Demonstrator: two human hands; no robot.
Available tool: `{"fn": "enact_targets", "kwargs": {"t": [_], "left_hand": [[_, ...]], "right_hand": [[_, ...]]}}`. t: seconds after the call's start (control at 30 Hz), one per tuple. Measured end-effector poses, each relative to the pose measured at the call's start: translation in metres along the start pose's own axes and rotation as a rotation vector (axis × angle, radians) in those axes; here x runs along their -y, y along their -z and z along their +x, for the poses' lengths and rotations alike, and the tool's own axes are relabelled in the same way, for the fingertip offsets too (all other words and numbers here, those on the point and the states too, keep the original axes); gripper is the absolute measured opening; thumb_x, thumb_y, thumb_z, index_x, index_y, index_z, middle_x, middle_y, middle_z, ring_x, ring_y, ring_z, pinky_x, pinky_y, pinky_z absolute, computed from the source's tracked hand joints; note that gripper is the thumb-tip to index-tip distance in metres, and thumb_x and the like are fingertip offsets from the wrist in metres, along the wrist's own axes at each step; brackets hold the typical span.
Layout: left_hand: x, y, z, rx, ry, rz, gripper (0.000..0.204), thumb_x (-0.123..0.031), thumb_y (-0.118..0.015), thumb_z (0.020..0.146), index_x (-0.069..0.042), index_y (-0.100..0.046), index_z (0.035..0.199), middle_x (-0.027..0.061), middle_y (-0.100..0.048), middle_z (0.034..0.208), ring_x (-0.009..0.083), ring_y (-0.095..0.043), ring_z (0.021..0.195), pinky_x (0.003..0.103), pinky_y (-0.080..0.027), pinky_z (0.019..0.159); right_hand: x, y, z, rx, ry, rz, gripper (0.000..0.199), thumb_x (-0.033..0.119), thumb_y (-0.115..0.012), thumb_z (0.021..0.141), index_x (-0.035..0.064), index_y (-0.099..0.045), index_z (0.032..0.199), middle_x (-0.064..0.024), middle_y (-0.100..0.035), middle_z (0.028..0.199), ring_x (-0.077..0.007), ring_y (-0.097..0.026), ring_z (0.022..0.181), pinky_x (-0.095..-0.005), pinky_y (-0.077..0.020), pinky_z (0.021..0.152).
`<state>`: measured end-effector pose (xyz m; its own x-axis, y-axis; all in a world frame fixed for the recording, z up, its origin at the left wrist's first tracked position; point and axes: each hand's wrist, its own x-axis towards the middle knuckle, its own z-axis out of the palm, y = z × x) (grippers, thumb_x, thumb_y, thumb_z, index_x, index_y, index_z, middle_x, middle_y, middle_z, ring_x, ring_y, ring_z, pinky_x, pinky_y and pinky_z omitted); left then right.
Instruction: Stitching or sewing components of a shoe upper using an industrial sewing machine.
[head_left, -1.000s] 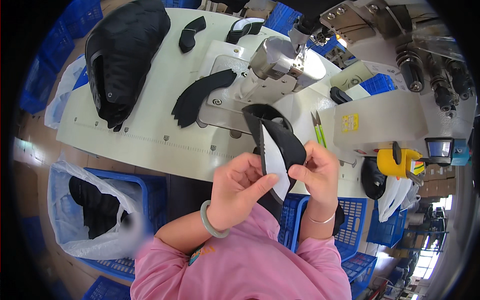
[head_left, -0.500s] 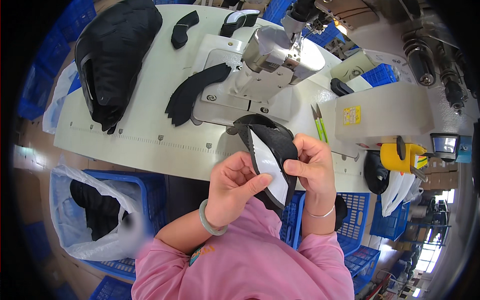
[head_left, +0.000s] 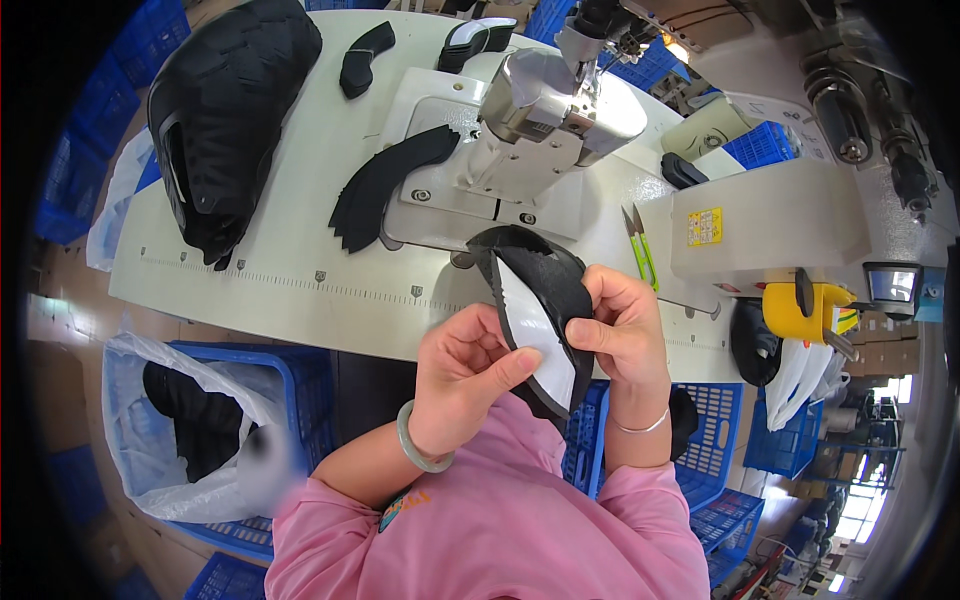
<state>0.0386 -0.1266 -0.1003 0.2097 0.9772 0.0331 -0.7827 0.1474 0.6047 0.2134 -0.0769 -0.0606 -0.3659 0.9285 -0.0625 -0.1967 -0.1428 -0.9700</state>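
Above the table's front edge, my two hands hold a black shoe upper [head_left: 563, 290] with a white, jagged-edged lining strip [head_left: 535, 335] showing along it. My left hand [head_left: 470, 360] pinches the strip side, its thumb lying on the white. On the other side my right hand [head_left: 622, 322] grips the black edge between thumb and bent fingers. The fingers behind the upper are partly hidden. Just beyond stands the sewing machine's metal post [head_left: 545, 125]. Fanned black curved pieces [head_left: 385, 190] lie left of it.
A pile of black uppers [head_left: 235, 110] covers the table's left part. Green-handled snips [head_left: 640, 248] lie to the right, near the machine's pale housing [head_left: 765, 225]. A yellow holder [head_left: 800, 310] hangs at the right edge. Below left, a blue crate [head_left: 305, 390] holds a plastic bag with black pieces.
Both hands keep their grip on the upper, almost in place. The view has shifted very slightly; nothing was taken up or let go.
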Motion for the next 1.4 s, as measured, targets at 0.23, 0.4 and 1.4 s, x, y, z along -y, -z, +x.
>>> {"fn": "enact_targets", "kwargs": {"t": [0.23, 0.4, 1.4], "left_hand": [[-0.005, -0.009, -0.006, -0.038, -0.117, 0.128, 0.018, 0.003, -0.063, 0.09, 0.002, -0.055, 0.106, 0.004, -0.065, 0.095, 0.006, -0.06, 0.086, 0.02, -0.048, 0.075], [-0.01, -0.004, -0.001, -0.142, -0.249, 0.54, 0.014, 0.005, -0.064, 0.088, 0.003, -0.058, 0.1, 0.0022, -0.064, 0.083, 0.0041, -0.059, 0.074, 0.018, -0.047, 0.064], [-0.061, 0.038, 0.022, 0.06, 0.071, 0.565, 0.039, -0.004, -0.06, 0.091, 0.005, -0.05, 0.129, 0.0105, -0.068, 0.103, 0.0107, -0.064, 0.09, 0.022, -0.05, 0.079]], "right_hand": [[0.02, -0.023, -0.011, -0.018, 0.381, -0.868, 0.029, 0.009, -0.076, 0.072, 0.0049, -0.047, 0.07, -0.0016, -0.046, 0.06, -0.0119, -0.045, 0.05, -0.0303, -0.0342, 0.045], [0.012, -0.049, -0.005, -0.064, 0.71, -1.419, 0.023, 0.006, -0.069, 0.07, 0.0072, -0.047, 0.075, -0.0057, -0.041, 0.066, -0.0195, -0.048, 0.046, -0.0314, -0.0377, 0.041], [-0.01, -0.007, 0.022, 0.134, 0.044, -0.657, 0.026, 0.025, -0.07, 0.086, 0.0012, -0.059, 0.087, -0.0034, -0.059, 0.069, -0.0134, -0.053, 0.063, -0.0272, -0.0429, 0.06]]}}
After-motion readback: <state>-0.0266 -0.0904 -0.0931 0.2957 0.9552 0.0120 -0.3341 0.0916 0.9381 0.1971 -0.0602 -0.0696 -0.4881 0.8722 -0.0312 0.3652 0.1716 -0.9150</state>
